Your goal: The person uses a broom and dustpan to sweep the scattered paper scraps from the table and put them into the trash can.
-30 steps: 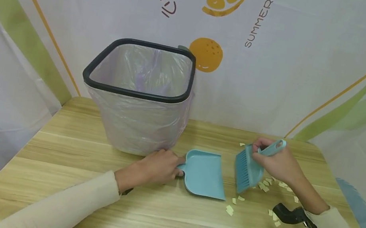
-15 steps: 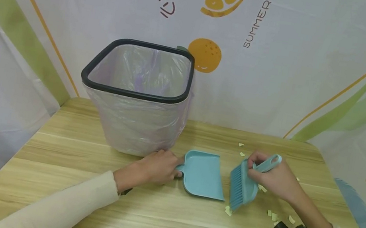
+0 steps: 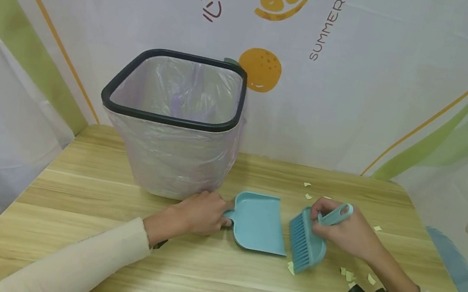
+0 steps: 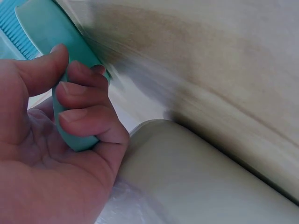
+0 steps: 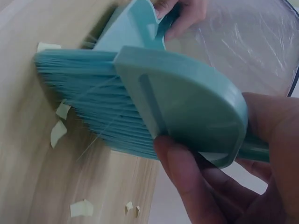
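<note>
A light-blue dustpan [image 3: 259, 222] lies on the table with its wide edge to the right. My left hand [image 3: 199, 212] grips its short handle; in the left wrist view the fingers curl round that handle [image 4: 74, 135]. Just right of the pan, my right hand [image 3: 347, 229] holds a light-blue hand brush [image 3: 308, 241], thumb and fingers around the base of its handle. The brush is tilted, bristles [image 5: 93, 100] towards the pan and apart from its edge. Scraps of pale yellow paper [image 3: 290, 267] lie by the bristle tips, others [image 3: 349, 276] below the right wrist.
A bin [image 3: 167, 155] with a black rim and clear liner stands behind my left hand. More scraps [image 3: 307, 184] lie towards the back of the wooden table [image 3: 192, 283]. A printed curtain [image 3: 338, 106] hangs behind it.
The brush in my right hand has swung towards me and slightly left, closer to the dustpan's edge. Paper scraps at the back right show more now. The left hand and dustpan keep their place.
</note>
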The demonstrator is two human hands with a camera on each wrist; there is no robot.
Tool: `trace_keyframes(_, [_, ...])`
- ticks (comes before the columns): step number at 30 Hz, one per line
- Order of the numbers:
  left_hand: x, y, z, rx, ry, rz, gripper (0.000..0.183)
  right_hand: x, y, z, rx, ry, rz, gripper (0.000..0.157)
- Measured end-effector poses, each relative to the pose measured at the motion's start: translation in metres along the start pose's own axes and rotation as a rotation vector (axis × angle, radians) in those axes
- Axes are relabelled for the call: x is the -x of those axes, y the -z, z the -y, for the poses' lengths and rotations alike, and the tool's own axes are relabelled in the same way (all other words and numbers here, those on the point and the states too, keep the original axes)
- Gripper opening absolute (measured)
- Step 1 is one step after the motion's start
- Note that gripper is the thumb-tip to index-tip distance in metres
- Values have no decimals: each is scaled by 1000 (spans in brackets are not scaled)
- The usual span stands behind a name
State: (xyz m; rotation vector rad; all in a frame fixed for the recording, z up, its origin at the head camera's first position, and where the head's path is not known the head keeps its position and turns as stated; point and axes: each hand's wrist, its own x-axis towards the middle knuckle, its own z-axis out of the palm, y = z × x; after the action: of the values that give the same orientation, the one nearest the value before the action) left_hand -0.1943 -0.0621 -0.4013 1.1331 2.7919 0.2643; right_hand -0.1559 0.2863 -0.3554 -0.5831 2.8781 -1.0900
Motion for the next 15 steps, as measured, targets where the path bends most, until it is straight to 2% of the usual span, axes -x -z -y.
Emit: trace_keyframes(15, [0,0,1,-13,-4,0,27,-11,20,-15,143,39,-79,17])
